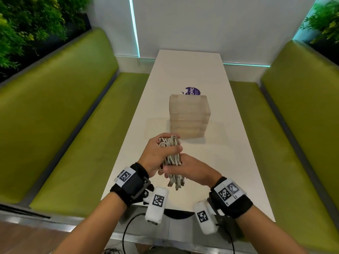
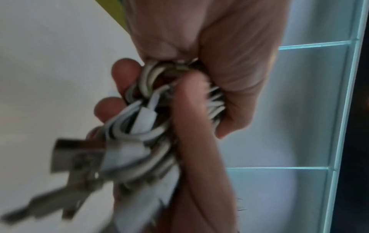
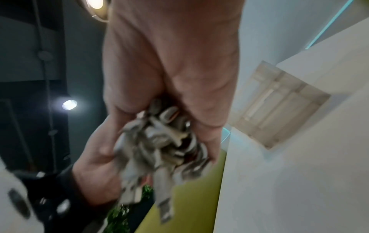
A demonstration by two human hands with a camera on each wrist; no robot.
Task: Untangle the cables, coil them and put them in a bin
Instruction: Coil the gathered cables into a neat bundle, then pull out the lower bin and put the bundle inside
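Observation:
A bundle of white cables (image 1: 171, 158) with several USB plugs dangling from its near end is held above the white table (image 1: 220, 162). My left hand (image 1: 159, 153) grips the upper part of the bundle, fingers curled round it. My right hand (image 1: 190, 171) grips the lower part just below. In the left wrist view the cable bundle (image 2: 147, 126) and metal plugs are blurred between the fingers. The right wrist view shows the same bundle (image 3: 159, 145), blurred, between both hands. A clear plastic bin (image 1: 189, 116) stands on the table just beyond the hands.
A purple round sticker (image 1: 192, 91) lies on the table behind the bin. Green bench seats (image 1: 77, 143) run along both sides of the table. A black cord (image 1: 126, 230) hangs below the table's near edge. The bin (image 3: 279, 104) shows in the right wrist view too.

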